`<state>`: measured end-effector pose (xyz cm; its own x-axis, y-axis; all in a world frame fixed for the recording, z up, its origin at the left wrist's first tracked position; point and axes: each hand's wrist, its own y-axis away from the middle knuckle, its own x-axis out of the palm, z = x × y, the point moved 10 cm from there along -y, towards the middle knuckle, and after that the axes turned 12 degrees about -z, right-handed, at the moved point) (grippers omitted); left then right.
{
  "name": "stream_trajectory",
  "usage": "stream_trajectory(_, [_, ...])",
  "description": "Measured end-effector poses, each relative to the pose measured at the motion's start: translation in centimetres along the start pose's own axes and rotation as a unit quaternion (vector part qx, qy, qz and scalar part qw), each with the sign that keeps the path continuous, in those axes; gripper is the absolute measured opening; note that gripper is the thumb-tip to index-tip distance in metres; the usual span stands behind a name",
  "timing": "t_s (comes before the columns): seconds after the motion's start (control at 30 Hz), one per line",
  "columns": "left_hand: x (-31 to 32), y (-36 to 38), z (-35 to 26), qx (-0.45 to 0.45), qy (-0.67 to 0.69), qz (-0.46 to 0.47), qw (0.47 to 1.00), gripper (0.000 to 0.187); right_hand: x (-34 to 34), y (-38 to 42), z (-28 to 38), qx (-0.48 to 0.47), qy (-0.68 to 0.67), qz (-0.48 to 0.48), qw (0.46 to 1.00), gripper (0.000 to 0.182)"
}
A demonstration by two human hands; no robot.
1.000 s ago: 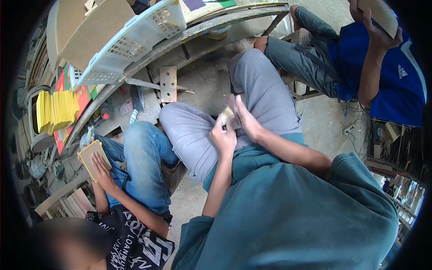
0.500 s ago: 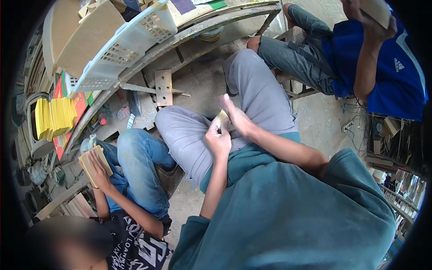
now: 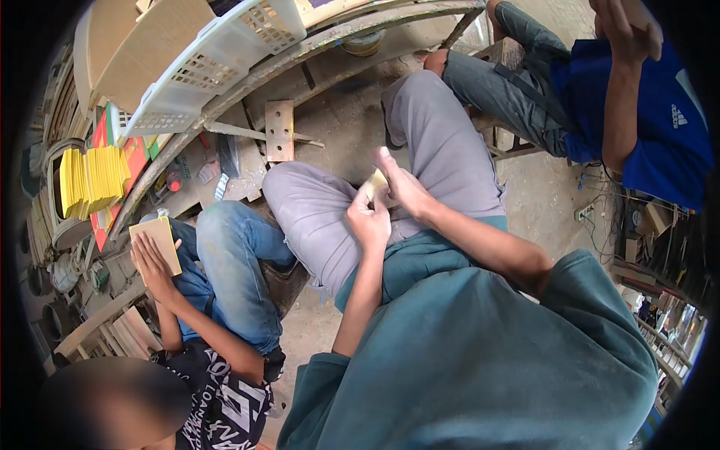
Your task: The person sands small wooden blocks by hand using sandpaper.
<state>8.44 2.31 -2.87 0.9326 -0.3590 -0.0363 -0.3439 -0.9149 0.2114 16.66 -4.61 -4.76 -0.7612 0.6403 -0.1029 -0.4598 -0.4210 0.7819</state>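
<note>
My left hand (image 3: 369, 220) is closed around a small pale flat piece (image 3: 377, 182), held above my lap between my grey-trousered knees. My right hand (image 3: 401, 185) lies flat against the same piece from the right, fingers stretched up along it. Most of the piece is hidden between the two hands. Both forearms come out of teal sleeves.
A person in jeans at the left rubs a tan board (image 3: 158, 241). Another in a blue shirt (image 3: 660, 112) sits at the upper right holding a board. A white plastic basket (image 3: 217, 64), a stack of yellow sheets (image 3: 94, 180) and a wooden block (image 3: 280, 130) lie ahead.
My right hand has slid along the small piece while the left keeps hold of it. The person at the left has shifted the tan board slightly upward.
</note>
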Motion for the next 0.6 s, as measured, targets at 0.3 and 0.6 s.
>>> stream_trajectory(0.3, [0.1, 0.0, -0.9, 0.046, -0.064, 0.014, 0.997, 0.019, -0.3, 1.2, -0.1, 0.016, -0.022, -0.004, 1.000, 0.094])
stream_trajectory(0.6, [0.3, -0.1, -0.7, 0.026, -0.072, 0.024, 0.997, 0.021, -0.3, 3.0, 1.6, -0.043, -0.098, -0.004, 0.994, 0.092])
